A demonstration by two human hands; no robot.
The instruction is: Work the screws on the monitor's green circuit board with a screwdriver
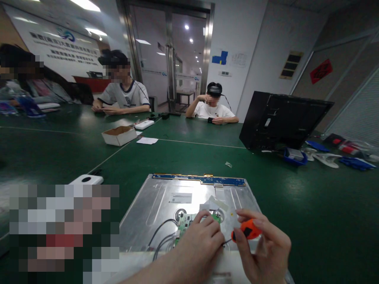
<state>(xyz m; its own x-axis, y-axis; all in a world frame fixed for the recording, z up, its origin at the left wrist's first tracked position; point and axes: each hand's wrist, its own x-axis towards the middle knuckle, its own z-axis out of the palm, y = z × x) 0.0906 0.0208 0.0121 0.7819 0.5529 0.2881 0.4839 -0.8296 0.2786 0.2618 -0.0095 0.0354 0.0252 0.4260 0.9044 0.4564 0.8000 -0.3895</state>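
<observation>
A silver metal display panel (160, 205) lies back side up in front of me, a blue circuit strip (177, 178) along its far edge. My left hand (204, 236) rests with bent fingers on a green circuit board (184, 221) at the panel's near part, covering much of it. Dark cables (160, 230) run from the board's left side. In my right hand (263, 244) is a screwdriver (251, 229) with an orange and black handle, pinched between thumb and fingers. Its thin shaft points left, and the tip is hidden behind my left hand.
A black monitor housing (284, 118) stands at the right, beside blue cloths and gloves (355, 162). Further off are an open white box (120, 136), a paper slip (147, 140) and a white power bank (145, 124). Several people sit around the green table (195, 154); a blurred person is close at left.
</observation>
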